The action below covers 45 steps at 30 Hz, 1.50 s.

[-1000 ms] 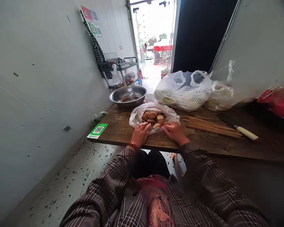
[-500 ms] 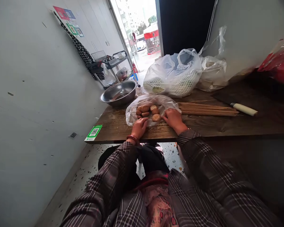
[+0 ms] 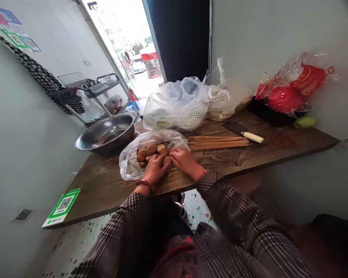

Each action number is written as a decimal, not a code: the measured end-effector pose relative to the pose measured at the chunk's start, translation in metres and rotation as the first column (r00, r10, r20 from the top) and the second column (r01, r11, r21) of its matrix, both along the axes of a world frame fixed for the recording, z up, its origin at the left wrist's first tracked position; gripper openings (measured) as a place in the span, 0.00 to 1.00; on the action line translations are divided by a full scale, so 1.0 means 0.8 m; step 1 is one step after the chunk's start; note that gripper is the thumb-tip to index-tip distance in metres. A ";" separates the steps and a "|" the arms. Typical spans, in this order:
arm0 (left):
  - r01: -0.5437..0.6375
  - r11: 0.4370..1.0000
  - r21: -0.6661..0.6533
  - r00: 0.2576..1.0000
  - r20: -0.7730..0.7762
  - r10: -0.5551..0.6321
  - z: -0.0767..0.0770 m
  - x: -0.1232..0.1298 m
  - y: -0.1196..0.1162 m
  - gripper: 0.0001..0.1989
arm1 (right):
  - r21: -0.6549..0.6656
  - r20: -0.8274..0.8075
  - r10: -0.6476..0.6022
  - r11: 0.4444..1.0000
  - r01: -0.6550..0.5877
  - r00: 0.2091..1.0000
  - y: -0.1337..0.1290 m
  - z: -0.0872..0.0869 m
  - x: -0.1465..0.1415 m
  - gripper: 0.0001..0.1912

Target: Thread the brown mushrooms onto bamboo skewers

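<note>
An open clear plastic bag lies on the table, holding several brown, rounded mushrooms. My left hand reaches over the bag's near side, thumb and fingers closed about a mushroom at the right of the group. From the right, my right hand meets that same mushroom with its bent fingertips, beside the bag's edge. Fingers partly cover it. Thin wooden skewers lie in a bundle just beyond my right hand.
A metal basin stands left of the bag on the wooden table. Behind are bulky plastic bags. A cleaver lies right of the skewers, near a red package. A QR-code card sits at the left corner.
The view has swung right, showing more of the table's right end. My left hand has moved over the mushrooms toward the right one, and both hands are now closer together.
</note>
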<state>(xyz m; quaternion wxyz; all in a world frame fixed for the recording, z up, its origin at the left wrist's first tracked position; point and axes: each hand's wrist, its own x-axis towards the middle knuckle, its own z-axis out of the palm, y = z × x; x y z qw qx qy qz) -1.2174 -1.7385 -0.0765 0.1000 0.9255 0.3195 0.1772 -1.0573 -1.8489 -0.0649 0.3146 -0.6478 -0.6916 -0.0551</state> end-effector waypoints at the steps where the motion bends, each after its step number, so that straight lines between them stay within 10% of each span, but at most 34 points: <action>1: 0.017 1.000 -0.001 1.000 0.015 -0.017 -0.002 -0.001 0.002 0.22 | 0.090 -0.035 0.079 0.993 -0.076 0.996 -0.005 0.008 0.002 0.10; 3: 0.037 0.999 -0.022 0.999 0.037 -0.036 -0.002 -0.004 0.005 0.22 | 0.307 -0.125 0.219 0.936 -0.172 0.968 -0.012 0.027 0.015 0.12; 6: 0.030 0.994 -0.103 0.997 0.079 -0.022 0.006 -0.008 0.001 0.20 | 0.443 -0.322 0.135 0.896 0.024 0.937 -0.009 0.054 0.067 0.15; 10: -0.032 0.976 -0.215 0.988 0.142 0.064 0.030 -0.012 -0.002 0.20 | 0.027 -0.226 -0.252 0.964 0.264 0.941 0.020 0.052 0.151 0.17; 20: -0.046 0.976 -0.213 0.909 0.395 0.129 0.073 0.024 -0.003 0.15 | -0.271 0.043 -0.115 0.955 0.123 0.992 0.067 -0.008 0.169 0.23; 23: 0.137 0.982 -0.133 0.922 0.379 -0.077 0.070 0.064 -0.038 0.17 | -0.344 0.129 -0.085 0.931 0.125 0.988 0.066 -0.009 0.171 0.25; 26: 0.484 0.859 -0.169 0.871 0.190 -0.454 0.062 0.100 -0.072 0.19 | -0.366 0.164 -0.085 0.920 0.141 0.983 0.061 -0.007 0.177 0.21; 29: 0.604 0.764 -0.228 0.796 0.130 -0.591 0.046 0.117 -0.073 0.15 | -0.346 0.171 -0.093 0.927 0.148 0.981 0.055 -0.005 0.182 0.18; 36: 0.165 0.962 -0.220 0.976 0.176 -0.127 0.008 0.099 0.023 0.14 | -0.287 0.121 -0.138 0.943 0.168 0.983 0.050 -0.010 0.185 0.27; 45: -0.073 0.953 -0.295 0.945 0.285 0.161 0.007 0.097 0.071 0.13 | -0.219 0.129 -0.108 0.966 0.135 0.986 0.043 -0.020 0.196 0.17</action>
